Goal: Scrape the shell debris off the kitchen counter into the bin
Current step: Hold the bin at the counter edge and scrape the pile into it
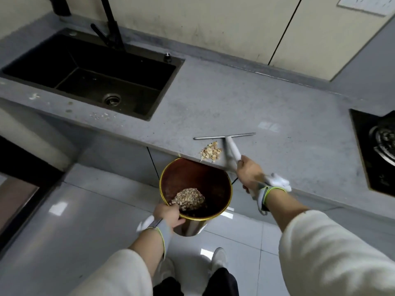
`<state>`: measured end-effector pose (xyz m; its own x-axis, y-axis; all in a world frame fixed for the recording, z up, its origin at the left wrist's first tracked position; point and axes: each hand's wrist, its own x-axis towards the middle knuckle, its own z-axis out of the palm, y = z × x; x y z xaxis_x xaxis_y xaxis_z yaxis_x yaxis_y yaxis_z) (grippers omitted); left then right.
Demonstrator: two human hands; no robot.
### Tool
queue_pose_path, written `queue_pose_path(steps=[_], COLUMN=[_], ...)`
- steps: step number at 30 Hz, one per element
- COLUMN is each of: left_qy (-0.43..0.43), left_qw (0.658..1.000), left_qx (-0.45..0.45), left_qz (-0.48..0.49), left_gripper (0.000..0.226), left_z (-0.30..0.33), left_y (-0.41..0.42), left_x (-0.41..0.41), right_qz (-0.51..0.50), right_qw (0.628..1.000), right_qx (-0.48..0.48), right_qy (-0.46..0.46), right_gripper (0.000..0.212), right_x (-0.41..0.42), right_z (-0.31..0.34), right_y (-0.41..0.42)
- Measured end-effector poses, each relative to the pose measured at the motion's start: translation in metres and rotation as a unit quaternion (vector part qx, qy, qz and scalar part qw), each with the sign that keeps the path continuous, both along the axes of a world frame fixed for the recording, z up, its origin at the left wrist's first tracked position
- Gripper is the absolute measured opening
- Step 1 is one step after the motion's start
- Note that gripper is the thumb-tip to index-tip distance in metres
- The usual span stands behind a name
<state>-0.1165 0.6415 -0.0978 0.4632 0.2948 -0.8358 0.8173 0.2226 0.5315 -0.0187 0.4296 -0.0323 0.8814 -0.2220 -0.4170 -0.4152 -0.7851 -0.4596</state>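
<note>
shell debris [210, 151] was gathered in a small heap at the very front edge of the counter [277, 107], just in front of the scraper [224, 136] blade, which was laid flat behind it so the heap could be drawn toward the edge. the scraper's handle was gripped by the right hand [249, 172], fingers curled around it, and angled back toward the body, seemingly to allow a pulling stroke. the bin [195, 190] was held tilted under the counter lip, directly below the heap, so that falling pieces would be caught; its near rim was pinched by the left hand [168, 214], thumb outside and fingers over the edge. a mound of shells was already seen inside it. a few scattered crumbs [100, 116] were left on the counter strip in front of the sink [89, 67], well apart from the heap, so more than one stroke was judged to be needed.
</note>
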Motion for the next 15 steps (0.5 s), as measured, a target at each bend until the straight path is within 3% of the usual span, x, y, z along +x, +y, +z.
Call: queue_pose_path(steps=[6,12,15], left_qy=[0.001,0.001,0.000], left_qw=[0.999,0.999,0.999], left_qx=[-0.004,-0.036,-0.037], left_qz=[-0.049,-0.021,-0.022], left_gripper=[0.033,0.008,0.009], left_z=[0.000,0.000,0.002], left_y=[0.003,-0.004,-0.007], left_x=[0.004,0.003,0.002], right_qz=[0.031,0.041,0.068], right_qw=[0.999,0.999,0.997], right_qx=[-0.018,0.003,0.012], right_qy=[0.010,0.029,0.046], right_gripper=[0.023,0.024,0.025], right_x=[-0.059,-0.099,-0.113], right_z=[0.005,0.015,0.026], right_y=[0.004,0.007,0.004])
